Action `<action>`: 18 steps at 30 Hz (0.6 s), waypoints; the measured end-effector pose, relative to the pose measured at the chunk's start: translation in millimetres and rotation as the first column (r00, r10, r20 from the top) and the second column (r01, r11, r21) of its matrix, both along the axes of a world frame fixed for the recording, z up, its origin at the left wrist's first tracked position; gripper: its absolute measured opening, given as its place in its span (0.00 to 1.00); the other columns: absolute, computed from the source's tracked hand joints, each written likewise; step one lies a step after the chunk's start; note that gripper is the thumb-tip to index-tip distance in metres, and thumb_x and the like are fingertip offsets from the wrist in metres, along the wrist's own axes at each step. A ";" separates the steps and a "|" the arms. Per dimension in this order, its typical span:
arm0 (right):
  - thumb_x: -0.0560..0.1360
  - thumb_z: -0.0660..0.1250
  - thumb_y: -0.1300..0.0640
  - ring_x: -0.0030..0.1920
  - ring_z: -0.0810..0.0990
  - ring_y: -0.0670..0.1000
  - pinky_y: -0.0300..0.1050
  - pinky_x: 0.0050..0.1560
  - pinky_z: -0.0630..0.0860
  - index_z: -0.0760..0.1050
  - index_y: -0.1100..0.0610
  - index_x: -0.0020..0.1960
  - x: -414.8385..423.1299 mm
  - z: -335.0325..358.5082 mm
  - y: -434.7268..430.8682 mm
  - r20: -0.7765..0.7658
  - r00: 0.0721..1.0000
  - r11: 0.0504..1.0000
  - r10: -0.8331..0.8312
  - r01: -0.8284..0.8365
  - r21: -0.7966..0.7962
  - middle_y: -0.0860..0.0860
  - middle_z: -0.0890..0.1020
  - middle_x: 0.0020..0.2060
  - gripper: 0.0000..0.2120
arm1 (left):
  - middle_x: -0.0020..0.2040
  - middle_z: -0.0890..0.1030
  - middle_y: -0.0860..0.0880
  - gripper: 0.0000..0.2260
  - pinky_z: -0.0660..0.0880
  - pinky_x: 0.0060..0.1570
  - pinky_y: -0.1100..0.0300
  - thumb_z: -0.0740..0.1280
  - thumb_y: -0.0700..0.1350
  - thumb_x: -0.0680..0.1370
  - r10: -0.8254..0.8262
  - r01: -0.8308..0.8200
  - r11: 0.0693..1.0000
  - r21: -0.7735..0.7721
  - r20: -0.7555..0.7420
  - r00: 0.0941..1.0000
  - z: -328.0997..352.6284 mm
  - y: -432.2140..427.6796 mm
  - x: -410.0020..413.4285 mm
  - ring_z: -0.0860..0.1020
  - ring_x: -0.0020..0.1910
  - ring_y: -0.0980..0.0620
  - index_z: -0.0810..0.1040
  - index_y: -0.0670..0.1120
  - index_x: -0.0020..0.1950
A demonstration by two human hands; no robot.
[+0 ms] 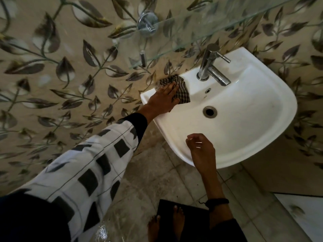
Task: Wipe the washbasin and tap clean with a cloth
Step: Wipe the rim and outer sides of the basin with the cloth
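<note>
A white washbasin [248, 119] is fixed to the leaf-patterned wall, with a chrome tap [210, 67] at its back and a drain [209, 111] in the bowl. My left hand [162, 99] lies flat with straight fingers on a checked cloth [180, 89], pressing it on the basin's back left corner, left of the tap. My right hand [201, 151] hovers over the basin's near rim with loosely curled fingers and holds nothing.
A glass shelf [201, 30] juts from the wall above the tap, with a chrome fitting [147, 23] behind it. Below are a tiled floor [157, 175], a dark mat [178, 208] under bare feet, and a white surface [304, 217] at the lower right.
</note>
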State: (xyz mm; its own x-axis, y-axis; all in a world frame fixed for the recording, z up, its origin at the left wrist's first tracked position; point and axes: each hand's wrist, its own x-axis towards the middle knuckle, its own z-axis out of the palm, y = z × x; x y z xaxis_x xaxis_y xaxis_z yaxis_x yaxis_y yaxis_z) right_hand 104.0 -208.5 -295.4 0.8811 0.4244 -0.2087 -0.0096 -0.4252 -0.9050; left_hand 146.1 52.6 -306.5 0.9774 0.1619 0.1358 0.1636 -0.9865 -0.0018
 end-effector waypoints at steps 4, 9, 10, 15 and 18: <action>0.77 0.70 0.56 0.47 0.78 0.35 0.37 0.48 0.75 0.80 0.49 0.51 4.4 2.3 -5.9 0.031 1.000 1.000 0.006 -0.005 -0.024 0.42 0.83 0.47 0.04 | 0.71 0.75 0.38 0.18 0.73 0.65 0.42 0.59 0.49 0.82 -0.138 0.141 0.988 0.065 -0.051 0.989 10.9 0.0 29.7 0.74 0.69 0.38 0.80 0.46 0.67; 0.77 0.70 0.57 0.47 0.80 0.39 0.36 0.48 0.74 0.80 0.49 0.50 2.8 0.3 -24.5 0.033 0.998 0.997 -0.051 0.053 -0.047 0.42 0.83 0.47 0.04 | 0.55 0.85 0.40 0.13 0.82 0.45 0.43 0.61 0.46 0.74 -0.358 0.377 0.924 0.065 -0.200 0.912 -24.4 18.5 50.9 0.84 0.53 0.36 0.86 0.51 0.38; 0.77 0.70 0.57 0.47 0.80 0.39 0.36 0.47 0.73 0.80 0.49 0.50 1.7 -1.0 -27.1 0.025 0.998 0.997 -0.054 0.056 -0.047 0.42 0.83 0.47 0.04 | 0.56 0.84 0.40 0.13 0.82 0.48 0.42 0.62 0.46 0.75 -0.383 0.426 0.893 0.144 -0.251 0.889 -22.4 17.2 43.0 0.83 0.54 0.36 0.85 0.50 0.39; 0.77 0.69 0.57 0.47 0.79 0.37 0.34 0.47 0.72 0.80 0.49 0.50 -2.3 1.1 -25.6 -0.006 0.998 0.998 -0.056 0.056 -0.042 0.41 0.83 0.48 0.05 | 0.60 0.83 0.40 0.14 0.81 0.52 0.46 0.60 0.47 0.77 -0.353 0.429 0.857 0.287 -0.280 0.893 -16.8 16.4 22.6 0.83 0.56 0.36 0.86 0.51 0.42; 0.78 0.69 0.57 0.48 0.80 0.39 0.33 0.48 0.72 0.80 0.48 0.51 4.7 7.6 -20.2 0.014 0.997 0.997 -0.079 0.079 -0.015 0.40 0.83 0.47 0.05 | 0.59 0.83 0.37 0.13 0.82 0.45 0.42 0.60 0.43 0.74 -0.394 0.453 0.814 0.364 -0.227 0.891 -18.2 27.4 44.8 0.83 0.54 0.34 0.85 0.48 0.43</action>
